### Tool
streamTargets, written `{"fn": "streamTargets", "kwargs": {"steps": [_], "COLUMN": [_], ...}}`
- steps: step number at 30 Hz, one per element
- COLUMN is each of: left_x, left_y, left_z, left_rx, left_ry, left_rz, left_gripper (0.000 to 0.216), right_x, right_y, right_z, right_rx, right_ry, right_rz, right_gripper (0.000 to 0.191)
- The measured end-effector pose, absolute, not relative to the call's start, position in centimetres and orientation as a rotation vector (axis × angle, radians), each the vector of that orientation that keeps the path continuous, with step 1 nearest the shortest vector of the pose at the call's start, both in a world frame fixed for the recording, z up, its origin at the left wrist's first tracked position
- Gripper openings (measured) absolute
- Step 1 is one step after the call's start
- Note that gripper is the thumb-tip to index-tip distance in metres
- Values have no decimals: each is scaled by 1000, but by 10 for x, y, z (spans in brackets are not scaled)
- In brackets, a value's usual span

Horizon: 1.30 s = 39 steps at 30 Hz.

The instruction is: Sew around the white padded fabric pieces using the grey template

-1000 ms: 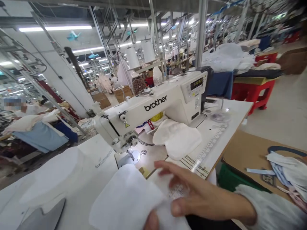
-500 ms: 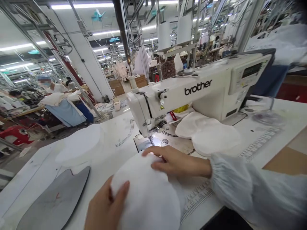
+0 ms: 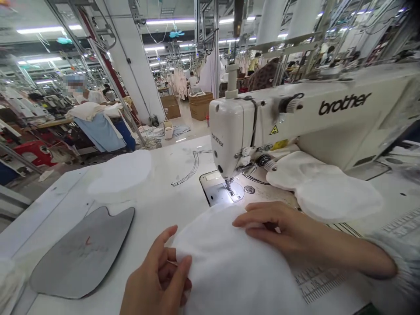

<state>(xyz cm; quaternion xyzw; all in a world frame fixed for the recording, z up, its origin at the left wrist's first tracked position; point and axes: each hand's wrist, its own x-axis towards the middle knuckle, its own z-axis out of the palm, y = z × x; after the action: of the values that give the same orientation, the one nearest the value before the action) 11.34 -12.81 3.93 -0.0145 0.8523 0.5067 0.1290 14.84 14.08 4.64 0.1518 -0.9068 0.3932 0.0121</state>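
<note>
A curved white fabric piece (image 3: pixel 229 262) lies in front of the sewing machine (image 3: pixel 269 127), its upper edge just short of the needle and presser foot (image 3: pixel 229 187). My left hand (image 3: pixel 160 275) is closed on the fabric's left edge, thumb on top and fingers curled beneath. At the upper right edge, my right hand (image 3: pixel 278 225) holds the same fabric between thumb and fingers. The lit needle plate (image 3: pixel 216 192) shows beyond the fabric. The lower end of the fabric runs out of view.
A grey template (image 3: pixel 85 253) lies on the table at left, with a flat white piece (image 3: pixel 121 175) behind it. More white shaped pieces (image 3: pixel 337 197) rest under the machine arm. Ruler markings (image 3: pixel 321 280) run along the right side. A person (image 3: pixel 85 92) sits far left.
The view has moved closer to the machine, which now appears larger and further right. Both hands still hold the white fabric, which lies with its upper edge close to the needle plate.
</note>
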Motion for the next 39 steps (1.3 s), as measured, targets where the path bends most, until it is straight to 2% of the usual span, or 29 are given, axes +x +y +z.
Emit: {"fn": "streamTargets", "kwargs": {"steps": [4,8,11,15,24,39], "left_x": [110,103,95,86,84,80], "left_y": [-134,-137,-139,-141,-142,-151], "left_z": [43,46,51,62,62,57], "left_rx": [53,107,164,209,161,193], "left_ry": [2629,2694,2681,2695,2759,2868], "left_rz": [1353,1200,1198,1177,1216,971], "left_gripper": [61,57,57,46,33,22], "right_x": [143,137,136,138,133,128], "right_y": [139,139,139,136,133,130], "right_z": [43,37,37,45,44,44], "right_rx": [484,541,528,467,369,289], "right_ry": [-2809,-2857,-2869,-2816,-2881,-2951], "right_rz": [1214,1124,1173,1228,1135,1009], "right_gripper": [34,34,33,33,35,35]}}
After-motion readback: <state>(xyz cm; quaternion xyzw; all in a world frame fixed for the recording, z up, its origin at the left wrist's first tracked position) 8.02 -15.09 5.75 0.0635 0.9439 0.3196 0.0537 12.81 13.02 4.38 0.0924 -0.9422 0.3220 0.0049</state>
